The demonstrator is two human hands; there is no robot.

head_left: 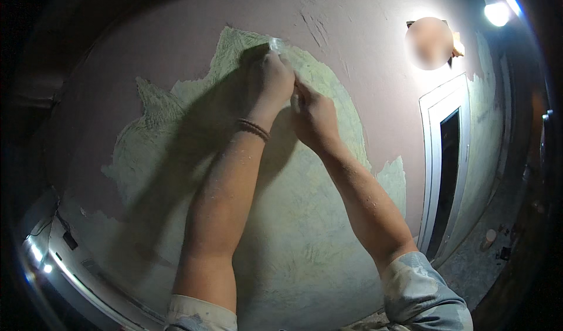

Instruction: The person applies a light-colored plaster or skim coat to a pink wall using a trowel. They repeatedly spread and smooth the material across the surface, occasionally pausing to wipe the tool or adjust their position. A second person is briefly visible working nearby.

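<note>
Both my arms reach up to a wall with pink paint (176, 43) around a large pale greenish bare patch (316, 214) with ragged edges. My left hand (274, 82), a brown beaded bracelet (253, 129) at its wrist, is closed around a scraper, mostly hidden by the fingers. The scraper's shiny blade (274, 43) shows above that hand, against the wall at the patch's upper edge. Just below and to the right, my right hand (315, 117) is closed around what looks like the lower end of the same scraper's handle.
A bright bulb (497, 13) lights the wall from the upper right. Below a blurred round area on the wall stands a white-framed narrow opening (431, 167). A small cylinder (489, 237) is on the floor at right. A black box on a cable (69, 240) hangs at left.
</note>
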